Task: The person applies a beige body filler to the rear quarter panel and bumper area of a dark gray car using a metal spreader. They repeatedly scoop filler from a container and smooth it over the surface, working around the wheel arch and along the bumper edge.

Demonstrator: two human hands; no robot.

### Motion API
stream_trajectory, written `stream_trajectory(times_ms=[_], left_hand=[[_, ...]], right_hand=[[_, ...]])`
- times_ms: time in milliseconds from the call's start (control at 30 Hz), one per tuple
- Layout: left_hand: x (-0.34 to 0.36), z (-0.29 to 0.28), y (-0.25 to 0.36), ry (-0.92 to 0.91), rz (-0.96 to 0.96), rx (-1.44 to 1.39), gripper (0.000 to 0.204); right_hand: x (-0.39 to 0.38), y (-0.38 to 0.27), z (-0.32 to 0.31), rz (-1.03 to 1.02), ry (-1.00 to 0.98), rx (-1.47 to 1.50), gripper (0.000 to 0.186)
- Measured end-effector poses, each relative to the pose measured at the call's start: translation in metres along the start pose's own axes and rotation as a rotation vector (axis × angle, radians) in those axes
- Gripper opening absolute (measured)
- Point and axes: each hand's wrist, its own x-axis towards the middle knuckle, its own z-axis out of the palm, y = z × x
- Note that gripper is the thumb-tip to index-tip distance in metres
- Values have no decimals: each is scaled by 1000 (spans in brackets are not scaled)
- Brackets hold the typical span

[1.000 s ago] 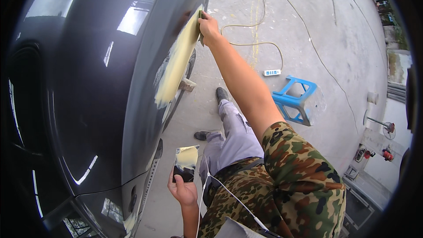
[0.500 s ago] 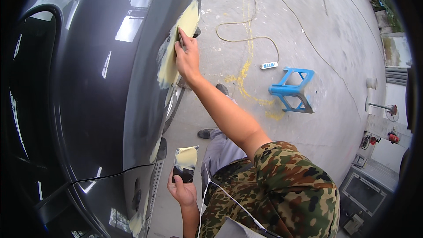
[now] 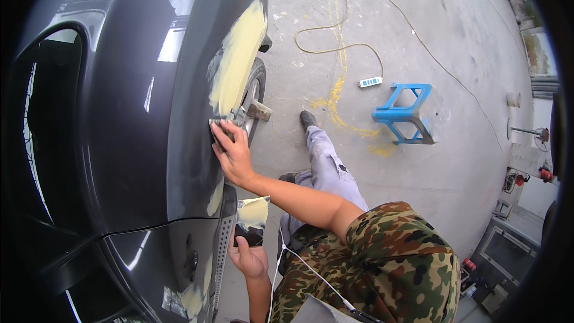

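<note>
My right hand is closed on a flat spreader, at the car's dark grey panel, by the near end of a pale yellow paste patch. My left hand, nearer my body, grips a flat plate bearing similar paste, thumb over its dark end. A blue stool and a power strip are on the floor to my right.
</note>
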Motion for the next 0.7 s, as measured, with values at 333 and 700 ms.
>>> stream_trajectory(times_ms=[333, 700], left_hand=[[37, 70, 4, -78, -9, 34, 49], [153, 198, -21, 16, -69, 46, 47]], right_hand=[[-2, 62, -86, 486, -60, 262, 42], [331, 215, -123, 654, -33, 231, 42]])
